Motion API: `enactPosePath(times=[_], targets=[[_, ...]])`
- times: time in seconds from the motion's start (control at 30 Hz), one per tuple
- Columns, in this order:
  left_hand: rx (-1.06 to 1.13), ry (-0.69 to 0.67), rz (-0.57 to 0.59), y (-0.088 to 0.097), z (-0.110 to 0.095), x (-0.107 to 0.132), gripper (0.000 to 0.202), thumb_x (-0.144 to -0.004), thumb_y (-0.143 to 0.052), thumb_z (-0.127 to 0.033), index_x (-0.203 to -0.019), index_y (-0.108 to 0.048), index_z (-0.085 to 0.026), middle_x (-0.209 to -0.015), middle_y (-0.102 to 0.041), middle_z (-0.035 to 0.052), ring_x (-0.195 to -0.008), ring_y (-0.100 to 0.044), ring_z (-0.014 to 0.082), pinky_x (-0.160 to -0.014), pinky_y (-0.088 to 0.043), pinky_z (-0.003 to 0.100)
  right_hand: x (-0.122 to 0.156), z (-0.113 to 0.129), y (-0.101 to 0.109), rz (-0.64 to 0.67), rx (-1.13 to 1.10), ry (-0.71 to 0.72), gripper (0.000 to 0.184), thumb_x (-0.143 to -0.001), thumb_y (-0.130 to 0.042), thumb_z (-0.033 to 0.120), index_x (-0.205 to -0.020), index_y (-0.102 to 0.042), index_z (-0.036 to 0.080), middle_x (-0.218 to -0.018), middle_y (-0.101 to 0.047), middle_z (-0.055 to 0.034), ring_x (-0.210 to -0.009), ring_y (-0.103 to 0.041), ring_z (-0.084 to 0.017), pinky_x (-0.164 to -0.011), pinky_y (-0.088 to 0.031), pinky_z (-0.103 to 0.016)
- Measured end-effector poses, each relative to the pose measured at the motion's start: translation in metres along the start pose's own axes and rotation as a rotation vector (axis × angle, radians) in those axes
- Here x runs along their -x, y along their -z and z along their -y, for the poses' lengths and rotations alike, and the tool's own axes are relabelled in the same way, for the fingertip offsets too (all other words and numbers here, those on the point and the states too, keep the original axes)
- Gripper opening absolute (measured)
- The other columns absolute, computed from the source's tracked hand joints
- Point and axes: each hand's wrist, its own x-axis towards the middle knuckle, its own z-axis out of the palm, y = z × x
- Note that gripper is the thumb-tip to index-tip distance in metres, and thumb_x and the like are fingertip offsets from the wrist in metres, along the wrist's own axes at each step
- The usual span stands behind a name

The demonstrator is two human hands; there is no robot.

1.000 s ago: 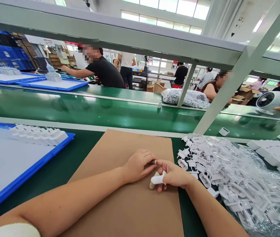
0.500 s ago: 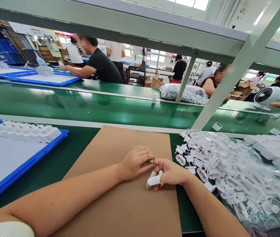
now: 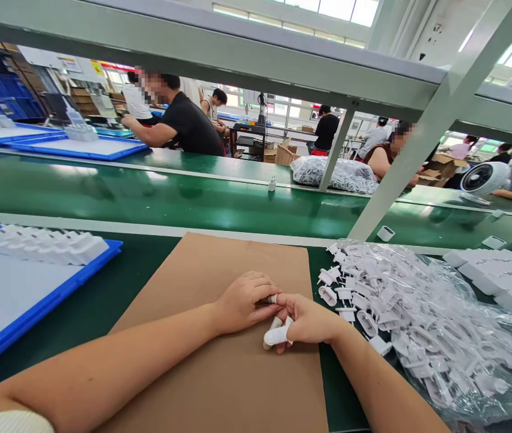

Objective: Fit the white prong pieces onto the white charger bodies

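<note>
My left hand (image 3: 242,300) and my right hand (image 3: 307,320) meet over a brown cardboard sheet (image 3: 220,373) on the green bench. The left fingers are curled and pinch a small dark part against the right fingertips; I cannot make out what it is. White finger cots cover two right fingers, which are folded in, and a ring shows on one right finger. Just right of the hands lies a clear plastic bag with a heap of white plastic plug parts (image 3: 400,313).
A blue tray (image 3: 35,313) with a white sheet and a row of white parts (image 3: 48,243) sits at left. A green conveyor (image 3: 193,198) runs behind, carrying single white parts. Slanted grey frame posts cross at right. Several people work at the far benches.
My hands stay joined on the cardboard, working the small part. The view has shifted slightly, and single parts on the conveyor have drifted left.
</note>
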Motion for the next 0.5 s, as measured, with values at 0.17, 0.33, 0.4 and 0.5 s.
enactPosePath(times=[0.17,0.33,0.4,0.5], targets=[[0.010,0.006,0.015,0.0009,-0.0008,-0.0014,0.017,-0.100,-0.060,-0.033,-0.103,-0.069,-0.019,-0.090,-0.075,0.0067,-0.085,-0.068,0.0213,-0.078,-0.048,0.036,-0.0015,-0.0034,0.0012,-0.005,0.009,0.003,0.055,-0.062,-0.091,0.032,-0.103,-0.058,0.019,-0.075,-0.071,0.0022,-0.063,-0.070,-0.013,-0.057,-0.048,-0.020],[0.009,0.002,0.031,0.0008,0.0001,-0.0009,0.017,-0.100,-0.060,-0.033,-0.103,-0.069,-0.019,-0.090,-0.074,0.0069,-0.086,-0.068,0.0218,-0.079,-0.048,0.036,-0.0038,-0.0076,0.0020,0.001,-0.012,0.019,0.055,-0.060,-0.090,0.026,-0.104,-0.058,0.018,-0.072,-0.071,0.0032,-0.062,-0.070,-0.013,-0.058,-0.049,-0.021],[0.013,0.003,0.028,0.0002,0.0001,-0.0007,0.017,-0.100,-0.060,-0.033,-0.102,-0.069,-0.019,-0.090,-0.074,0.0067,-0.086,-0.067,0.0216,-0.078,-0.048,0.036,-0.0036,-0.0073,0.0016,-0.004,-0.012,0.022,0.055,-0.059,-0.090,0.025,-0.103,-0.057,0.018,-0.071,-0.070,0.0036,-0.062,-0.070,-0.013,-0.058,-0.050,-0.021],[0.032,0.008,0.017,-0.0008,0.0000,-0.0009,0.016,-0.099,-0.060,-0.032,-0.101,-0.069,-0.019,-0.090,-0.074,0.0063,-0.085,-0.066,0.0215,-0.077,-0.048,0.036,-0.0035,-0.0063,0.0015,-0.012,-0.011,0.010,0.058,-0.059,-0.091,0.026,-0.105,-0.057,0.018,-0.072,-0.071,0.0033,-0.062,-0.069,-0.013,-0.059,-0.051,-0.022]])
